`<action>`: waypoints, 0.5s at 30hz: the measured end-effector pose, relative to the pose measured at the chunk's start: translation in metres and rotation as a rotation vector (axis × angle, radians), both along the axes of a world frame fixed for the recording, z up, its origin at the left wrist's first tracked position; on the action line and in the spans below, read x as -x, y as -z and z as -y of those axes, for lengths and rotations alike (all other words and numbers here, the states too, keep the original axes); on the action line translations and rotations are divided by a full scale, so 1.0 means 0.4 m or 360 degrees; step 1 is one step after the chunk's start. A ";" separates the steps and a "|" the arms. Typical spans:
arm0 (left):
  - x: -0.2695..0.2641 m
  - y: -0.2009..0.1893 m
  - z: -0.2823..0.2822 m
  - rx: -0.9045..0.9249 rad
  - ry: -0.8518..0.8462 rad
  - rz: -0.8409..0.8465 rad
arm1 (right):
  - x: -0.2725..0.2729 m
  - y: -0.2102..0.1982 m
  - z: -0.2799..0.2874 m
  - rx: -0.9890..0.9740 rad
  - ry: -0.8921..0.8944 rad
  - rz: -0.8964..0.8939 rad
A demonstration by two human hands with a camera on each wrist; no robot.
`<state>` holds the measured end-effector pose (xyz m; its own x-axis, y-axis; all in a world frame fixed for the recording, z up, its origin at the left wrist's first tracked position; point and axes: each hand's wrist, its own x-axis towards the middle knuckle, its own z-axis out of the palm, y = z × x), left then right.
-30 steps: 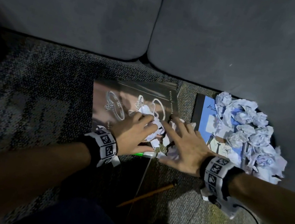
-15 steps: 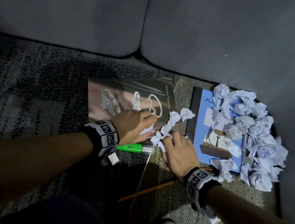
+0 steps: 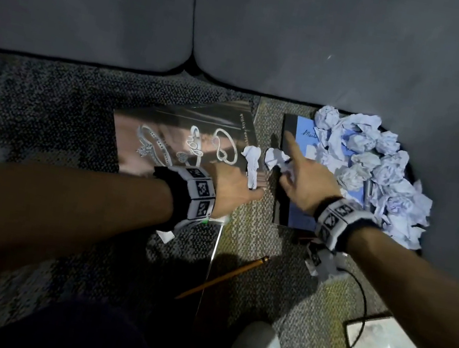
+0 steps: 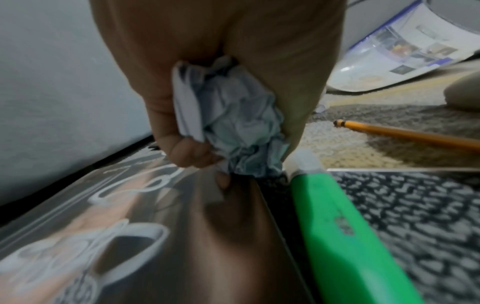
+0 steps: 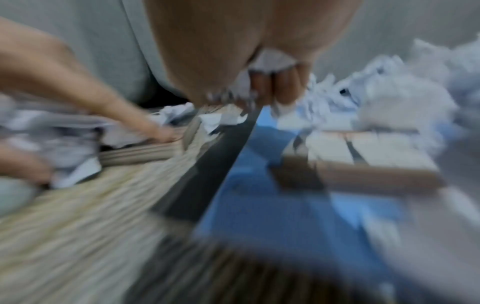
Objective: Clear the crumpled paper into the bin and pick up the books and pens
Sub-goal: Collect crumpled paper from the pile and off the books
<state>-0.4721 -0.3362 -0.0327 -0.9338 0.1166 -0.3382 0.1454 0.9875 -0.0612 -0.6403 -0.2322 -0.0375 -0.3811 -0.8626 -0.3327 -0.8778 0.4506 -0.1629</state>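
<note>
— What were the hands doing?

— The left hand gripped a crumpled ball of white paper above the glossy brown jewellery magazine on the grey carpet floor. The right hand clutched another wad of crumpled white paper, its forefinger stretched out over the blue-covered book with a black spine.

— Any writing?

— "Stylish" ran along the magazine's edge; the book's cursive title was half buried — I could not read it.

— And the rest?

— A heap of crumpled white paper balls covered the book's far side, against the grey sofa. A green marker lay beside the magazine, a yellow pencil nearer the person.
</note>
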 end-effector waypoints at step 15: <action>-0.096 -0.033 0.084 -0.0532 -0.0422 0.0005 | -0.001 -0.010 0.002 0.0211 -0.0032 -0.0116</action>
<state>-0.4337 -0.3697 -0.0196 -0.9452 -0.0238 -0.3256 -0.1167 0.9561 0.2688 -0.6399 -0.2331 -0.0333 -0.3824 -0.9047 -0.1877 -0.8979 0.4118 -0.1555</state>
